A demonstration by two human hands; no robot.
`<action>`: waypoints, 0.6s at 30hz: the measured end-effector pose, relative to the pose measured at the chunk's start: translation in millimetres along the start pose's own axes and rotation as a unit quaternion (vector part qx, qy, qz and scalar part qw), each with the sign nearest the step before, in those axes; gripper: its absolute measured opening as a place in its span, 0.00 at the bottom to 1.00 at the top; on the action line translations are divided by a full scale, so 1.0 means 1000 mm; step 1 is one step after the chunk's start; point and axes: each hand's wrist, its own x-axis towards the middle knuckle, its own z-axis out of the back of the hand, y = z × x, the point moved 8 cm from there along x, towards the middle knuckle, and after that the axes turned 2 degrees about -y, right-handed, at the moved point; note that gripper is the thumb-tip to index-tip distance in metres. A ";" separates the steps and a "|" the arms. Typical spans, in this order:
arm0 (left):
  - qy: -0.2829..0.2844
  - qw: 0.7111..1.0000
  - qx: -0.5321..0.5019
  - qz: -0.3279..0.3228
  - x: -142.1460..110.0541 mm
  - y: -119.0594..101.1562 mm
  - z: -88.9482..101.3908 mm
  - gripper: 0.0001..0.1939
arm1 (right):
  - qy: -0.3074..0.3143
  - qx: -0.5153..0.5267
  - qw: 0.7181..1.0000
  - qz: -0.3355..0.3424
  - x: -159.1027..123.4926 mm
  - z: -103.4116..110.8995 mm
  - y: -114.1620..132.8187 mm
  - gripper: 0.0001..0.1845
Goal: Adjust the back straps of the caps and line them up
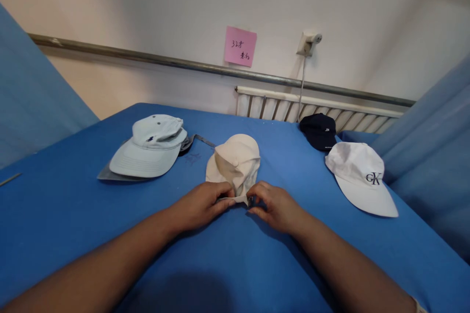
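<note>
My left hand [203, 204] pinches the rear band of the beige cap [237, 159], thumb and fingers nearly meeting; my right hand [275, 205], fingers curled with a narrow gap, holds the band's end by a small dark fastening [251, 201]. The cap lies on the blue table [205, 264], brim away from me. If my right fingertips slip on so small a part, the band could come loose; uneven tugging could twist the soft crown. Farther out, the white cap [362, 168] sits well apart.

"ck" on white cap [358, 171], pink note [240, 49] "32"
</note>
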 end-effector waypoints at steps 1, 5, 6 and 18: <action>-0.008 1.000 -0.008 0.006 0.001 0.002 0.001 0.10 | 0.003 -0.008 1.000 -0.002 0.000 -0.001 0.001 0.15; -0.033 0.999 -0.033 0.027 0.002 0.009 0.000 0.12 | 0.003 -0.025 0.999 -0.019 0.002 -0.006 0.001 0.11; -0.036 0.998 -0.039 0.029 0.003 0.010 0.000 0.12 | 0.004 -0.023 0.999 -0.022 0.002 -0.006 0.000 0.11; -0.030 0.997 -0.045 0.052 0.004 0.011 -0.007 0.13 | 0.030 -0.057 0.998 -0.025 0.005 -0.013 -0.003 0.09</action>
